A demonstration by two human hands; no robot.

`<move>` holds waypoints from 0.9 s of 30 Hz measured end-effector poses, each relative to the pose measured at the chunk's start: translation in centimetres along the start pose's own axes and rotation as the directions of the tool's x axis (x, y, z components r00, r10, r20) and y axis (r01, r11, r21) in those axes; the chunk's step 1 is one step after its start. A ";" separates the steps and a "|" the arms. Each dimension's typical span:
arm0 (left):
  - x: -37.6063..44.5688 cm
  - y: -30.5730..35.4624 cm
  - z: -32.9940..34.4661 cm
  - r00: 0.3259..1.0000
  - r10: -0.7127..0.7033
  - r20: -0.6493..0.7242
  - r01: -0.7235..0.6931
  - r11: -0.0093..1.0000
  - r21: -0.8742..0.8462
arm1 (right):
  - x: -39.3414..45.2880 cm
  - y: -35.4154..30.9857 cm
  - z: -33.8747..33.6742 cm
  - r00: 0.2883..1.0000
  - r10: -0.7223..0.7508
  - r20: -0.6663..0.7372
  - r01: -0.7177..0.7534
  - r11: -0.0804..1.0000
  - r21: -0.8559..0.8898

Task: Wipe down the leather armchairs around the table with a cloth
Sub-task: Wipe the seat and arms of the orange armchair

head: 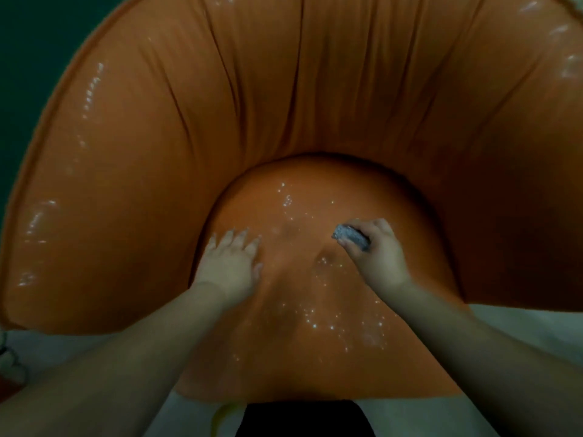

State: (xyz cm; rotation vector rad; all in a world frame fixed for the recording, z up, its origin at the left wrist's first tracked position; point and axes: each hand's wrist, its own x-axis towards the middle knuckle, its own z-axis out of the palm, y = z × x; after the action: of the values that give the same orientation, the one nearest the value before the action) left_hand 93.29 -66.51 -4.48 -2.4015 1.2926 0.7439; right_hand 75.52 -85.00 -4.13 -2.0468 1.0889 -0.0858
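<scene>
An orange leather armchair [284, 89] fills the head view, its curved backrest wrapping around a rounded seat cushion [303, 304] that glistens with wet spots. My left hand [230, 263] lies flat on the left part of the seat, fingers straight and spread. My right hand [375, 253] grips a small bunched grey cloth [351, 237] and holds it against the seat, right of centre. Both forearms reach in from the bottom corners.
Pale floor [520, 323] shows beside the chair at lower right and lower left. A dark green wall [38, 42] is behind the chair at upper left. A dark shape [303, 417] sits below the seat's front edge.
</scene>
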 end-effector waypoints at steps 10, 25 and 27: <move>9.4 -1.5 3.9 0.982 -0.108 -0.156 0.053 0.945 -0.324 | 9.7 1.9 9.2 0.997 -0.042 -0.058 0.052 0.982 0.180; 13.1 -2.5 7.9 0.956 -0.208 -0.207 0.095 0.888 -0.449 | 15.5 2.6 14.2 0.804 -0.552 0.219 0.580 0.810 -0.087; 13.1 -2.6 7.9 0.959 -0.205 -0.197 0.094 0.882 -0.461 | 15.7 3.0 13.1 0.786 -0.563 0.255 0.596 0.800 -0.069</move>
State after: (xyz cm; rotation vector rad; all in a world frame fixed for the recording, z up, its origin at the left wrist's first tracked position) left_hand 99.18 -70.03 -18.45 -3.0070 1.0864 0.7942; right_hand 88.60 -89.21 -19.53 -2.3965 0.2967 -0.0858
